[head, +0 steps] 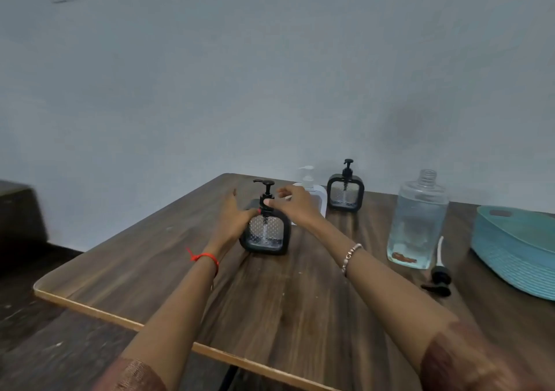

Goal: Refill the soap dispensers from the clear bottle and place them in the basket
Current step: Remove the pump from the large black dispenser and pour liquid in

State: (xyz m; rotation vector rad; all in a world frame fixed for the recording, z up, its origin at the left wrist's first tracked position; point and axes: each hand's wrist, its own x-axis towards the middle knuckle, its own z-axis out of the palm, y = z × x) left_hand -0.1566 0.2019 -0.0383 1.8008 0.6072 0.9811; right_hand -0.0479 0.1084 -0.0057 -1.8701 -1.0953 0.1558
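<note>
One dispenser point(265, 231) in both grips point(232, 219) point(295, 203)

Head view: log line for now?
left hand: holds near black dispenser body | right hand: pinches its pump collar | clear bottle: uncapped, upright | basket: far right

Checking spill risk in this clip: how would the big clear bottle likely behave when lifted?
The clear bottle looks largely full, so it is probably heavy. Its neck is open, so tilting could spill liquid. The smooth walls may feel slippery.
</note>
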